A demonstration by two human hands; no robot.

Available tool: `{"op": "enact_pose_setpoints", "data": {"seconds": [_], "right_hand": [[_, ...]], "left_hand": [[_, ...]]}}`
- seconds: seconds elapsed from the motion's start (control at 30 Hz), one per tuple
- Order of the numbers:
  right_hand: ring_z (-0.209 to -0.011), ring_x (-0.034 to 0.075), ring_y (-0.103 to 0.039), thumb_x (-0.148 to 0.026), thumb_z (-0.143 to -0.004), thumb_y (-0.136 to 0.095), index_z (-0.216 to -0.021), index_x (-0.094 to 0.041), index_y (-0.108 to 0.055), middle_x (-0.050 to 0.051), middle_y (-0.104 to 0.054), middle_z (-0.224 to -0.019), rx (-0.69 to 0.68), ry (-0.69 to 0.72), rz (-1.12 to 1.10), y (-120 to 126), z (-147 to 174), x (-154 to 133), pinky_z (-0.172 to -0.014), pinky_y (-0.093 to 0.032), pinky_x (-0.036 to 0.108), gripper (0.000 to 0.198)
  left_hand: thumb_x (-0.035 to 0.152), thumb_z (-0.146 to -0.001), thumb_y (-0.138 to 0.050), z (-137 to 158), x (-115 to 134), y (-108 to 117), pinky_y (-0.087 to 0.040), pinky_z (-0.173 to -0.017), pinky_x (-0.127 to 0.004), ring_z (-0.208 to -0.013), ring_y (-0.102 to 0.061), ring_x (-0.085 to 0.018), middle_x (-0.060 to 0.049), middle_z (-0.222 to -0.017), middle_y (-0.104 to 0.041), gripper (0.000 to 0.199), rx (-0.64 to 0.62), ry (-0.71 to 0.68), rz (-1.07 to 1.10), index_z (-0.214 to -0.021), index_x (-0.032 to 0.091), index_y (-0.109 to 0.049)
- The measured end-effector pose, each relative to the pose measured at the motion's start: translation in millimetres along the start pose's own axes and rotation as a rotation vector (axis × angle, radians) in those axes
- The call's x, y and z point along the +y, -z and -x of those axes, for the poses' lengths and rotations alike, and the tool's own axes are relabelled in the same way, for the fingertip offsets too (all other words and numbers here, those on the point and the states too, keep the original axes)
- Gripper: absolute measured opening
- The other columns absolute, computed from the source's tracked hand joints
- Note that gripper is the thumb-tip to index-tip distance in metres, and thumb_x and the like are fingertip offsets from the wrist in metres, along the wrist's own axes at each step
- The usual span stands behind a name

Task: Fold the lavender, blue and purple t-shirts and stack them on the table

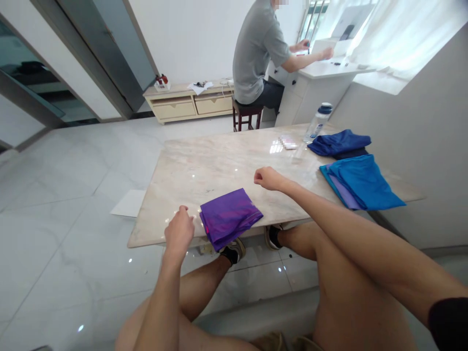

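Observation:
A folded purple cloth lies at the near edge of the marble-topped table, its lower folds hanging slightly past the edge. Just left of it is my left hand, fingers curled in and not touching the cloth. My right hand hovers over the tabletop beyond the cloth's right corner, closed in a loose fist. Neither hand shows anything in it. At the table's right end lie a folded bright blue cloth with a lilac layer and, behind it, a crumpled dark blue cloth.
A clear water bottle with a blue cap stands at the table's far right, near a small packet. Beyond, a person in a grey shirt sits on a stool at a white desk. A low cabinet lines the wall.

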State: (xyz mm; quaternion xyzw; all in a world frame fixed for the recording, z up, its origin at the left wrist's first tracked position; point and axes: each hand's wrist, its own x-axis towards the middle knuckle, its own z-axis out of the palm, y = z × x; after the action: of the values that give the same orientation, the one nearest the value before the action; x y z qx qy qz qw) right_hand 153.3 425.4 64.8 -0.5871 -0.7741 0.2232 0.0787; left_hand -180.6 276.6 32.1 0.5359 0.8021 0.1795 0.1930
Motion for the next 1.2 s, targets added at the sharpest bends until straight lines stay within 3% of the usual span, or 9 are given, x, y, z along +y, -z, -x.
{"op": "enact_pose_setpoints", "data": {"seconds": [0.1, 0.27, 0.47, 0.63, 0.73, 0.83, 0.97, 1.1, 1.2], "right_hand": [[-0.092, 0.025, -0.077, -0.008, -0.089, -0.077, -0.086, -0.019, -0.085, 0.007, -0.084, -0.092, -0.182, 0.109, 0.028, -2, 7, 15, -0.087, -0.053, 0.029, 0.014], [-0.090, 0.022, -0.075, -0.005, -0.084, -0.081, -0.091, -0.022, -0.088, 0.004, -0.084, -0.094, -0.409, 0.260, -0.025, -26, 20, 21, -0.085, -0.051, 0.027, 0.020], [-0.096, 0.023, -0.074, -0.013, -0.089, -0.081, -0.106, -0.021, -0.087, 0.007, -0.083, -0.104, -0.489, 0.366, 0.065, -45, 31, 39, -0.087, -0.051, 0.028, 0.019], [-0.095, 0.023, -0.072, -0.025, -0.098, -0.077, -0.111, -0.020, -0.082, 0.008, -0.079, -0.104, -0.494, 0.402, 0.093, -45, 43, 48, -0.087, -0.052, 0.030, 0.014], [-0.099, 0.023, -0.072, -0.029, -0.107, -0.067, -0.122, -0.021, -0.079, 0.009, -0.079, -0.110, -0.455, 0.428, 0.035, -46, 45, 45, -0.093, -0.053, 0.032, 0.020], [-0.098, 0.023, -0.070, -0.027, -0.104, -0.071, -0.117, -0.021, -0.077, 0.009, -0.078, -0.112, -0.497, 0.474, 0.086, -47, 44, 44, -0.090, -0.051, 0.032, 0.016], [-0.091, 0.023, -0.069, -0.027, -0.102, -0.075, -0.115, -0.019, -0.076, 0.009, -0.076, -0.104, -0.528, 0.491, 0.133, -52, 42, 45, -0.083, -0.050, 0.031, 0.016], [-0.105, 0.026, -0.072, -0.031, -0.112, -0.056, -0.124, -0.020, -0.075, 0.012, -0.078, -0.117, -0.464, 0.533, 0.018, -55, 41, 47, -0.095, -0.052, 0.035, 0.025], [-0.105, 0.025, -0.072, -0.025, -0.109, -0.058, -0.118, -0.021, -0.077, 0.011, -0.078, -0.116, -0.471, 0.538, 0.035, -56, 41, 49, -0.095, -0.052, 0.034, 0.021]], "left_hand": [[0.021, -0.102, -0.053, 11, 6, -9, -0.055, -0.110, -0.051, -0.130, -0.070, -0.038, -0.021, -0.134, -0.075, 0.034, 0.024, -0.244, -0.240, -0.133, 0.019, -0.068], [0.022, -0.106, -0.053, 15, 25, -35, -0.056, -0.113, -0.041, -0.133, -0.070, -0.031, -0.013, -0.142, -0.075, 0.035, -0.146, -0.466, -0.147, -0.135, 0.023, -0.073], [-0.001, -0.096, -0.042, 4, 18, -69, -0.045, -0.129, -0.044, -0.158, -0.053, -0.031, -0.014, -0.170, -0.057, 0.065, -0.179, -0.431, -0.208, -0.153, 0.018, -0.068], [0.024, -0.106, -0.058, -4, 15, -81, -0.043, -0.130, -0.057, -0.167, -0.038, -0.043, -0.021, -0.177, -0.044, 0.059, -0.255, -0.388, -0.259, -0.165, 0.016, -0.056], [0.036, -0.101, -0.074, -4, 19, -80, -0.040, -0.131, -0.058, -0.168, -0.034, -0.047, -0.023, -0.179, -0.039, 0.074, -0.285, -0.393, -0.291, -0.168, 0.017, -0.050], [0.045, -0.090, -0.088, 1, 25, -79, -0.036, -0.133, -0.058, -0.169, -0.029, -0.051, -0.027, -0.182, -0.030, 0.099, -0.314, -0.388, -0.365, -0.173, 0.013, -0.042], [0.048, -0.077, -0.099, 8, 34, -75, -0.032, -0.135, -0.059, -0.169, -0.022, -0.054, -0.030, -0.184, -0.019, 0.127, -0.364, -0.375, -0.465, -0.176, 0.008, -0.032], [0.047, -0.076, -0.100, 13, 43, -72, -0.029, -0.137, -0.059, -0.170, -0.019, -0.054, -0.030, -0.185, -0.015, 0.132, -0.382, -0.353, -0.522, -0.177, 0.003, -0.028], [0.047, -0.076, -0.100, 13, 45, -72, -0.028, -0.137, -0.062, -0.170, -0.019, -0.055, -0.032, -0.184, -0.016, 0.132, -0.370, -0.352, -0.529, -0.177, 0.003, -0.028]]}}
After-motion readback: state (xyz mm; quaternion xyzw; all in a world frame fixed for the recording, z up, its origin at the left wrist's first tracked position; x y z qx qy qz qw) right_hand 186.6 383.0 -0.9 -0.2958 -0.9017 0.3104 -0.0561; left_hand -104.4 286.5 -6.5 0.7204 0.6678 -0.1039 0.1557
